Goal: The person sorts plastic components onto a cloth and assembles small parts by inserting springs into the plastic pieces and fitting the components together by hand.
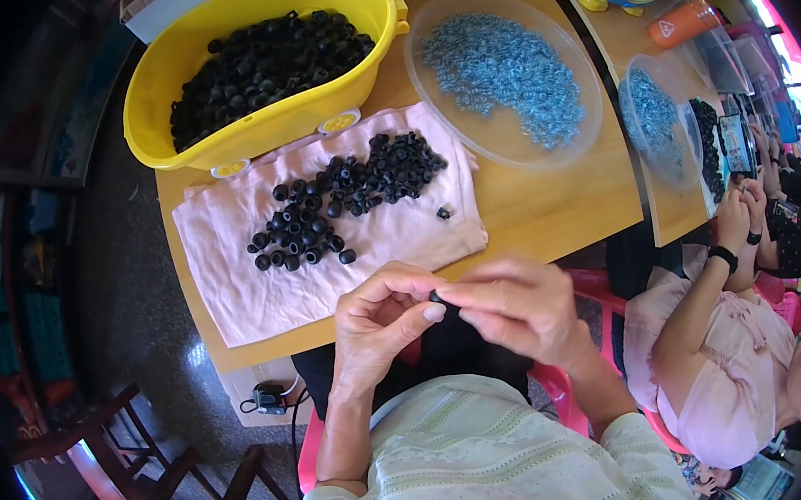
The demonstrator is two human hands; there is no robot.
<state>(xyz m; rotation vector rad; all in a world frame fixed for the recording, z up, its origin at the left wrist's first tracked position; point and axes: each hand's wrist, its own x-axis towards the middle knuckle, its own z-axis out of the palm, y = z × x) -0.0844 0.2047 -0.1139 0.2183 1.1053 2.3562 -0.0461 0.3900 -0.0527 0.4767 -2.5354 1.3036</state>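
Observation:
Above my lap, just off the table's near edge, my left hand [378, 320] pinches a small black plastic piece [436, 296] between thumb and forefinger. My right hand [520, 308] meets it from the other side, its fingers drawn together at the piece and blurred by motion. Whatever the right fingertips hold is too small to make out. Beyond both hands a pink cloth [419, 244] lies on the table, bearing a group of larger black cap-like pieces [299, 230] and a heap of smaller black pieces [403, 166]. One black piece [443, 213] lies apart.
A yellow tub [148, 139] full of black pieces stands at the far left of the table [568, 207]. Right of it, a clear round tray [545, 154] carries many small bluish, spring-like parts. At the right, a co-worker in pink [706, 366] works beside another tray [688, 163].

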